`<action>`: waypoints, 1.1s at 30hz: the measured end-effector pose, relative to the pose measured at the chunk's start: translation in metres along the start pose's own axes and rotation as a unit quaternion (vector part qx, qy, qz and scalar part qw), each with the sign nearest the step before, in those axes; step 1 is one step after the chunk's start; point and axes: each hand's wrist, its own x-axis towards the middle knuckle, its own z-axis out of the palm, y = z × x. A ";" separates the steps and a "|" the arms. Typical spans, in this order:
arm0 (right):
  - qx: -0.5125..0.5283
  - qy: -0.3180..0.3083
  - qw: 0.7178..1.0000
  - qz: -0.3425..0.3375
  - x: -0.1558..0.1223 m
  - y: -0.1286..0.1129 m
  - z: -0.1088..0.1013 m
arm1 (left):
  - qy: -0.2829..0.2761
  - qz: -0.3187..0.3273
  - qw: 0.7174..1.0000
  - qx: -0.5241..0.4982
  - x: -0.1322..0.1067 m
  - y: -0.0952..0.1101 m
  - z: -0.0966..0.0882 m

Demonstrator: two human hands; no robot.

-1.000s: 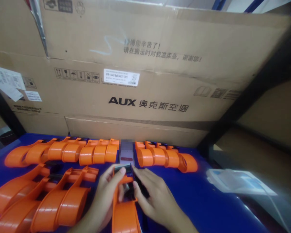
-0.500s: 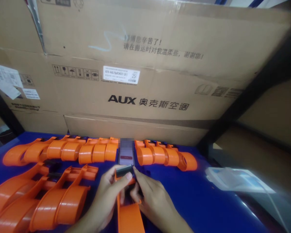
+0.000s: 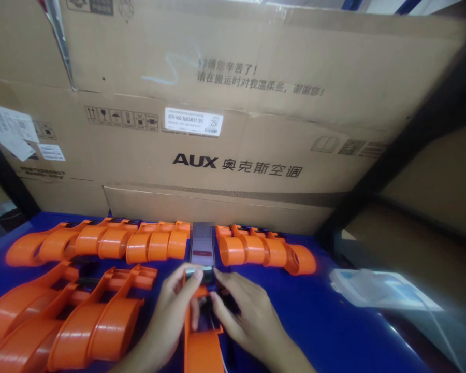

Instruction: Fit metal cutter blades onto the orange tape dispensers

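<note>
Between my hands is an orange plastic tape dispenser [image 3: 204, 352], its wide round part toward me and a dark bar [image 3: 206, 275] across its far end. My left hand [image 3: 174, 300] grips the left side, with the thumb on top beside the dark bar and a fingertip showing inside the frame. My right hand [image 3: 248, 311] is closed on the right side near the far end, thumb and forefinger at its edge. Whether the right fingers hold a small part there is hidden. Just beyond my fingertips, a phone [image 3: 202, 255] stands with its screen toward me.
More orange dispensers [image 3: 114, 243] line the back of the blue table [image 3: 295, 321] on both sides of the phone. Several larger-looking ones [image 3: 77, 331] lie at the near left. A big cardboard box [image 3: 256, 134] walls off the back. A plastic-wrapped white packet [image 3: 380, 287] rests at the right.
My left thumb has slid up and left toward the dark bar. My right thumb has come out along the frame's right edge, and the held dispenser has shifted slightly left.
</note>
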 end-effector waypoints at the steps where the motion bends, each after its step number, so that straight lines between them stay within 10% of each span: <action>1: 0.003 -0.003 1.000 0.005 0.000 0.000 0.001 | -0.001 0.003 1.000 0.010 0.000 -0.002 -0.001; 14: 0.041 0.064 0.984 0.163 0.012 0.010 -0.031 | -0.015 0.005 0.999 0.030 -0.001 0.001 -0.007; 24: 0.022 -0.132 0.964 0.229 0.008 0.034 -0.018 | -0.035 -0.002 0.999 0.036 -0.002 0.000 -0.005; 33: 0.049 -0.102 0.966 0.230 0.015 0.024 -0.027 | -0.016 0.002 0.999 0.048 -0.002 -0.005 -0.008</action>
